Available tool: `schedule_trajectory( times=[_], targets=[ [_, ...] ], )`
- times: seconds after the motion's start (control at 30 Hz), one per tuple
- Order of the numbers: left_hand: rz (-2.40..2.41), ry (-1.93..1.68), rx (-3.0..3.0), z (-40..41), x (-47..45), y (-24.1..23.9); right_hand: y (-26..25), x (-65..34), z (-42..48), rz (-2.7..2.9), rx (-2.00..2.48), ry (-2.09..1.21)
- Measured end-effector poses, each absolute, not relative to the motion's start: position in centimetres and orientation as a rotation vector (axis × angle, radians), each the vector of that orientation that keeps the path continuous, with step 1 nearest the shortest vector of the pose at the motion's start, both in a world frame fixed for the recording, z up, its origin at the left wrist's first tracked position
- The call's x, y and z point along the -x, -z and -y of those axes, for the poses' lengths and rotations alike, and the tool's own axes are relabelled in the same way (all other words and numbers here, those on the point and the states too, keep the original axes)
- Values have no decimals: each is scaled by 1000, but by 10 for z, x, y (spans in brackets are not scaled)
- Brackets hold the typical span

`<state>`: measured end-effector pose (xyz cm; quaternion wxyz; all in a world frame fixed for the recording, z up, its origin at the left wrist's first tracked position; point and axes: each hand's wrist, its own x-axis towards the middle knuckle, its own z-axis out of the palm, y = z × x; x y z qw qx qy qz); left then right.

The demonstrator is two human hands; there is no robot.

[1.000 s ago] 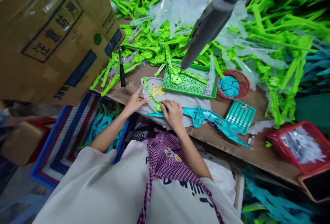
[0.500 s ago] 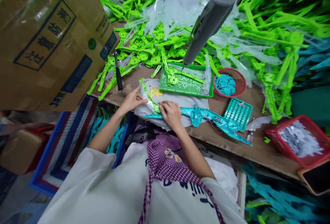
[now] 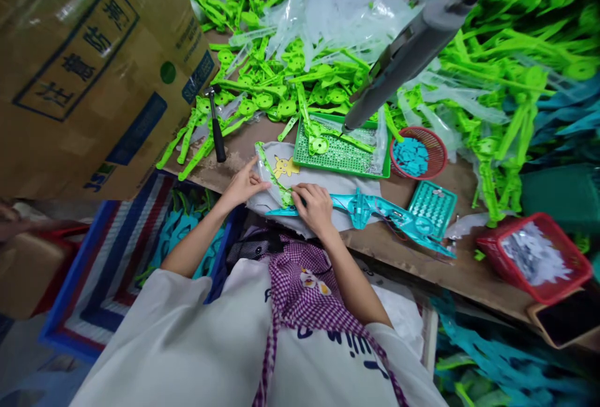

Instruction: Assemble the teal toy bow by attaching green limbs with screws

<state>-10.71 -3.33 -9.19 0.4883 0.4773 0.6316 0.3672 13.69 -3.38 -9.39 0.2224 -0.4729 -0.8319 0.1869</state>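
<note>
Left hand (image 3: 246, 185) first: what has it got?

"It grips the left edge of a long green part (image 3: 272, 174), along with a clear plastic piece (image 3: 262, 169) lying against it. Thumb and index finger are spread a little; the other fingers are curled in."

And the right hand (image 3: 315, 204)?

"Fingers bent, tips touching the lower end of that same green part. Whether they pinch anything small, I can't tell; the knuckles cover it."

Where exactly does the green part lie?

"Between the two hands, slanting over a grey cloth (image 3: 328, 183) on the counter (image 3: 244, 144), just left of a yellow cartoon figure (image 3: 285, 167) printed there."

What's the blue thing below?

"A long teal part (image 3: 360, 208). Its left end runs beneath the right hand, and its right end reaches past a small teal tray (image 3: 434, 204)."

Anything near the cloth's far edge?

"A green tray (image 3: 356, 160) overlaps it, with more green pieces inside. Just right of that is a red basket (image 3: 442, 152) of small teal pieces. A grey power tool (image 3: 405, 60) hangs tilted above the tray, and a hammer (image 3: 217, 129) lies to the left, near a big carton (image 3: 98, 94)."
</note>
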Motion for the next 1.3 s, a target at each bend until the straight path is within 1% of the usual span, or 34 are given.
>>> schedule_trajectory(
  times=[0.2, 0.33, 0.63, 0.9, 1.0, 1.1, 1.3],
  targets=[
    [-1711, -719, -1665, 22, 120, 72, 93, -136, 34, 2291, 1310, -521],
    [-1664, -648, -1885, 15, 126, 72, 92, -136, 34, 2284, 1300, -506],
    [-1670, -559, -1915, 20, 128, 88, 91, -135, 35, 2300, 1299, -460],
    [-1762, -836, -1861, 23, 133, 95, 92, -138, 33, 2263, 1279, -502],
    [-1819, -878, -1879, 23, 133, 93, 92, -138, 33, 2259, 1271, -494],
    [-1811, -794, -1944, 22, 132, 92, 91, -135, 36, 2309, 1247, -438],
    [-1698, -473, -2002, 22, 139, 90, 89, -122, 46, 2317, 1183, -244]
  ],
)
